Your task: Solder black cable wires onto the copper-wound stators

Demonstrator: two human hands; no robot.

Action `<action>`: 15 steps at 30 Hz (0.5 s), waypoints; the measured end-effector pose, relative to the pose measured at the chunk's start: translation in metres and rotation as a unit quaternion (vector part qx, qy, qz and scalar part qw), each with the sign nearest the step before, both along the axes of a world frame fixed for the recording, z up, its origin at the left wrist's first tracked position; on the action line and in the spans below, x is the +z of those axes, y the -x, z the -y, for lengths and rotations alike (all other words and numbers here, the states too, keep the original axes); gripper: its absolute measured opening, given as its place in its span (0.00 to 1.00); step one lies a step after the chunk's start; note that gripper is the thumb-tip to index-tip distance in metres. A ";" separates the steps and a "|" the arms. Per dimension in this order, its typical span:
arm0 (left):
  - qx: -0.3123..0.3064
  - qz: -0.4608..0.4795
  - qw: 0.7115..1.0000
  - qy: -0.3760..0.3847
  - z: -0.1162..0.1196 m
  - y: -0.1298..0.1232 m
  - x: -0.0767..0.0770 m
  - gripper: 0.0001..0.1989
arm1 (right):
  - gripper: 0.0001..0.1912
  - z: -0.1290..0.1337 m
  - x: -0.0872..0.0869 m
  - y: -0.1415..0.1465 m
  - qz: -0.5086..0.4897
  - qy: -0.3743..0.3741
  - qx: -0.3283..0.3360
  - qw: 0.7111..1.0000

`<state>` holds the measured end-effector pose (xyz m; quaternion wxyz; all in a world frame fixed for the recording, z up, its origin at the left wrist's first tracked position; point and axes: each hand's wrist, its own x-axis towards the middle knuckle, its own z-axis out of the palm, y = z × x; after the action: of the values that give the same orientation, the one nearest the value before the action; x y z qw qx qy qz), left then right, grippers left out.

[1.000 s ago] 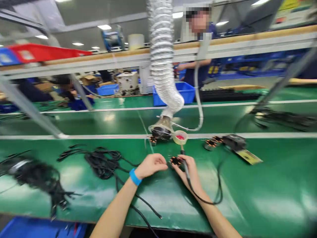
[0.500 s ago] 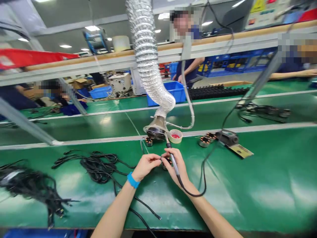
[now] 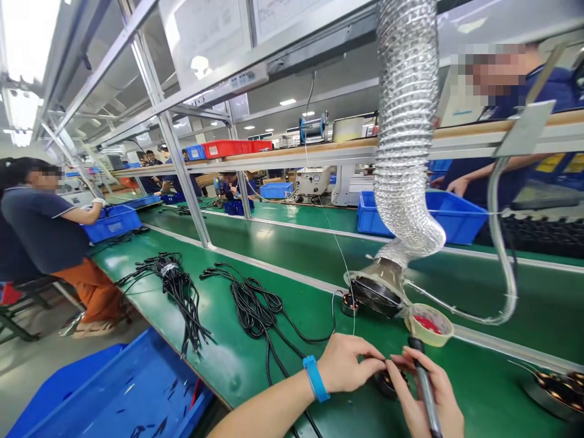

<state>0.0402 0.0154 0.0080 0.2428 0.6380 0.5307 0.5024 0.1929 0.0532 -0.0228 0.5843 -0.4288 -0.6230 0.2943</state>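
In the head view my right hand [image 3: 438, 395] is closed round a soldering iron [image 3: 425, 380], its tip end pointing away from me toward the fume hood. With thumb and fingers pinched together, my left hand [image 3: 349, 365] meets my right fingertips; whatever is between them is too small to make out. A blue band [image 3: 316, 378] circles my left wrist. Partly hidden beneath the fingertips is a wound motor stator [image 3: 385, 384] on the green bench [image 3: 255, 377]. Another stator [image 3: 350, 304] stands beside the fume hood [image 3: 376, 289]. A thin strand of wire [image 3: 345, 267] hangs down behind my left hand.
Black cables [image 3: 253, 304] and a bundled cable bunch [image 3: 176, 286] lie to the left. A tape roll [image 3: 431, 324] sits behind the iron; more stators [image 3: 554, 389] are at right. A silver duct [image 3: 404, 134] hangs overhead. A co-worker [image 3: 45, 225] stands at left by a blue bin [image 3: 114, 223].
My view has swung left, so the bench items appear farther right, and a floor bin and a co-worker have come into view. Both hands stay together over the stator, the iron still held.
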 end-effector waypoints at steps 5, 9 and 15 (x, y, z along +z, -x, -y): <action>-0.021 0.160 0.980 0.120 -0.008 0.000 -0.007 0.14 | 0.29 -0.002 -0.006 0.002 -0.055 0.055 0.039 0.996; -0.051 0.267 0.952 0.142 -0.014 0.002 -0.011 0.20 | 0.29 0.003 -0.007 0.006 -0.085 0.080 0.033 0.993; -0.077 0.269 0.942 0.186 -0.015 0.010 -0.007 0.24 | 0.27 0.010 -0.004 0.009 -0.068 0.054 0.024 0.996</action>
<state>0.0306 0.0299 0.0006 0.5285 0.4618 0.4788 0.5274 0.1835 0.0435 -0.0265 0.5940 -0.4238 -0.5749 0.3702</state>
